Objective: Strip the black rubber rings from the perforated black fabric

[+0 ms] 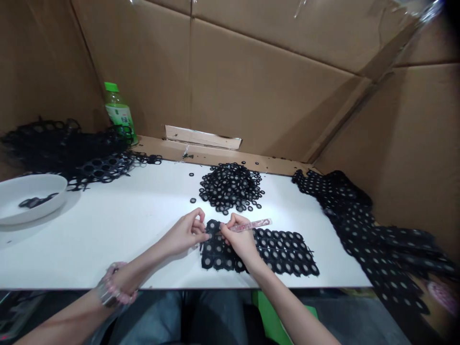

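Note:
On the white table lies a flat black sheet of round rubber-like pieces in rows (283, 253), each with a paler centre. My right hand (240, 237) grips a slim pen-like tool (253, 224) in a clear sleeve with red markings; its working tip is down at the sheet's upper left part and is too small to make out. At the sheet's left edge, my left hand (187, 232) has its fingers curled, thumb and fingertips closed on the margin. Just beyond both hands rises a heap of small loose black rings (230, 187).
A white bowl (53, 211) with a few black pieces stands at the left. Behind it are tangled black perforated scraps (61, 148) and a green-capped bottle (120, 115). More black sheets (345, 211) hang over the right edge. Cardboard walls (251, 81) surround the table.

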A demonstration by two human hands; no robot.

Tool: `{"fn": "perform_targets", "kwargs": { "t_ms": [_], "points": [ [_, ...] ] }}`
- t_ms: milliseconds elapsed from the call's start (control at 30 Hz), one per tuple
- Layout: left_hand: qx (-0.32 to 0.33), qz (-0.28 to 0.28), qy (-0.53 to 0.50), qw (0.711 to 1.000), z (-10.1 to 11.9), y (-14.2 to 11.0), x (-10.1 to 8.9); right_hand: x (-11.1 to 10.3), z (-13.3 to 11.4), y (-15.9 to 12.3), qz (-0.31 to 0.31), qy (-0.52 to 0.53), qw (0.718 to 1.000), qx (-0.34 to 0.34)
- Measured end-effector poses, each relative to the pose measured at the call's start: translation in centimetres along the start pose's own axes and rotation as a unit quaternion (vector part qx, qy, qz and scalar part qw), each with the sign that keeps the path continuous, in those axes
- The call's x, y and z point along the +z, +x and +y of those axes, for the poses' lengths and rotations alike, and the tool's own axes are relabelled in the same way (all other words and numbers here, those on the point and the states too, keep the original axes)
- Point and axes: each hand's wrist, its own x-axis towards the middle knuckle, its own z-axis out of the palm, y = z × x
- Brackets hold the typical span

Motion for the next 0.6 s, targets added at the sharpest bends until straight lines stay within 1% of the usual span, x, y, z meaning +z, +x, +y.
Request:
{"fn": "perform_targets", "kwargs": {
  "t_ms": [233, 300, 467, 533, 600],
  "points": [
    [-0.003, 0.002, -0.019, 1.000, 0.07, 0.11, 0.07, 0.00, -0.31, -0.14, -0.015, -0.027, 1.000, -0.001],
    [-0.009, 0.001, -0.044, 0.999, 0.04, 0.10, 0.11, 0.09, -0.21, -0.12, -0.020, -0.060, 0.998, -0.021],
    [-0.010, -0.005, -0.113, 0.993, 0.47, 0.17, 0.37, 0.62, 0.10, -0.13, -0.013, -0.163, 0.980, -0.112],
    [-0.010, -0.012, -0.131, 0.991, 0.69, 0.19, 0.46, 0.80, 0.16, -0.20, -0.016, -0.181, 0.975, -0.126],
    [-0.010, -0.015, -0.135, 0.991, 0.84, 0.10, 0.45, 0.77, 0.21, -0.21, -0.015, -0.173, 0.977, -0.126]
  ]
}}
